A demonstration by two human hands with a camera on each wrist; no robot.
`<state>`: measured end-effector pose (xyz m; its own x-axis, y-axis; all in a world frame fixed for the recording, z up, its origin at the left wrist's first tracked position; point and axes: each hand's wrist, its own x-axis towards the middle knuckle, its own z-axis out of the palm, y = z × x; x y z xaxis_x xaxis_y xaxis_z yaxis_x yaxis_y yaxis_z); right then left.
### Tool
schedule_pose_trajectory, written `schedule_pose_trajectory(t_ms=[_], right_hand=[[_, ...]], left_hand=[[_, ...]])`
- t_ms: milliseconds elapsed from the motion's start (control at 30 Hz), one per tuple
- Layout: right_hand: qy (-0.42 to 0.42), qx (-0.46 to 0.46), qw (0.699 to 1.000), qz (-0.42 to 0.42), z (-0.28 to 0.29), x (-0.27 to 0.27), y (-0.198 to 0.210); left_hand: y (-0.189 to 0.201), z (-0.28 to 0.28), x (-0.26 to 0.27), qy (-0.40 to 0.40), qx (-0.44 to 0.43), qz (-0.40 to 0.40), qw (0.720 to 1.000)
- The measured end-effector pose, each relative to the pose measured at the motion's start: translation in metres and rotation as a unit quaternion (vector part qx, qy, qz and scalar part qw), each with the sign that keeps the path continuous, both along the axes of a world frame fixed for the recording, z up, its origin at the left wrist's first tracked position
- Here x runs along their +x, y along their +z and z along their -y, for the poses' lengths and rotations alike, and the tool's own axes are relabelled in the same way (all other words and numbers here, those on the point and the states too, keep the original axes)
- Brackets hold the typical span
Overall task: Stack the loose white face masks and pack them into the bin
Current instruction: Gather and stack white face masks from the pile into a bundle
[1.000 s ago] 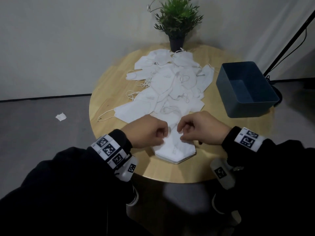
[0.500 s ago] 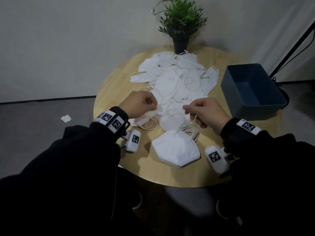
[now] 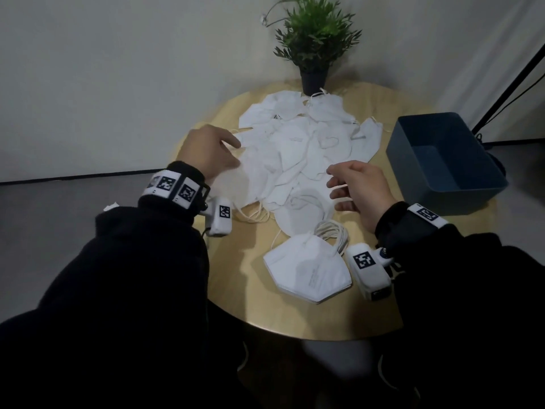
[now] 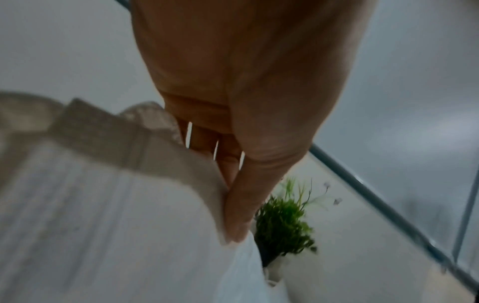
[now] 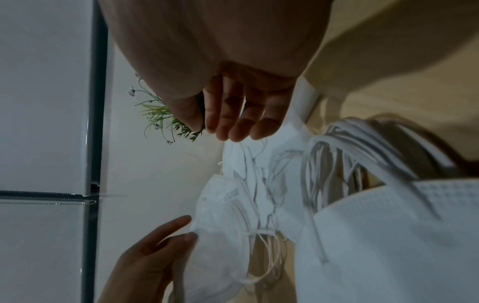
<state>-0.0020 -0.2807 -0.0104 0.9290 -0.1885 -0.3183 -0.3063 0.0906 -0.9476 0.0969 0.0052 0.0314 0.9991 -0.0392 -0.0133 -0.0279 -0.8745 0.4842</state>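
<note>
The left hand (image 3: 208, 153) pinches a mask (image 3: 236, 184) (pile's 9 o'clock edge); the stack (image 3: 308, 268) lies at 5 o'clock. The right hand (image 3: 358, 190) hovers empty, fingers spread.

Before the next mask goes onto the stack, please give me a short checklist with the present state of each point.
1. Left hand grips a white fabric mask at the left edge of the loose pile: ok.
2. Right hand free to help: ok, fingers relaxed, holding nothing.
3. Neat stack of folded white masks lies flat near the front of the round wooden table: ok.
4. Ear loops of the stack tucked in: not ok, they bunch out at its right side.
5. Dark blue plastic bin ready for masks: ok, nothing seen inside.
6. Held mask free of other loops: cannot tell.
</note>
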Motion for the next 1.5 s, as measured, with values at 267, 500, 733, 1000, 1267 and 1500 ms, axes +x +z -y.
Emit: schedule_pose_trajectory(t_ms=[267,500,733,1000,1267,1500], right_hand=[[0.038,0.057,0.998,0.013,-0.011,-0.007,0.005],[0.087,0.139,0.986,0.005,-0.026,-0.013,0.013],[0.016,0.251,0.967,-0.032,-0.007,0.0,0.014],[-0.062,0.123,0.99,-0.01,0.005,0.007,-0.005],[-0.104,0.089,0.991,0.011,0.01,0.005,-0.005],[-0.09,0.083,0.992,0.01,0.015,0.001,-0.001]], left_hand=[[0.01,0.007,-0.017,-0.031,-0.367,-0.087,0.926],[0.009,0.063,-0.041,-0.135,-0.356,-0.001,0.925],[0.012,0.064,-0.044,-0.24,-0.232,0.077,0.94],[-0.004,0.047,-0.025,-0.175,-0.22,0.015,0.96],[-0.065,0.055,0.0,-0.03,0.017,-0.093,0.995],[-0.084,0.062,0.004,0.033,-0.088,-0.061,0.994]])
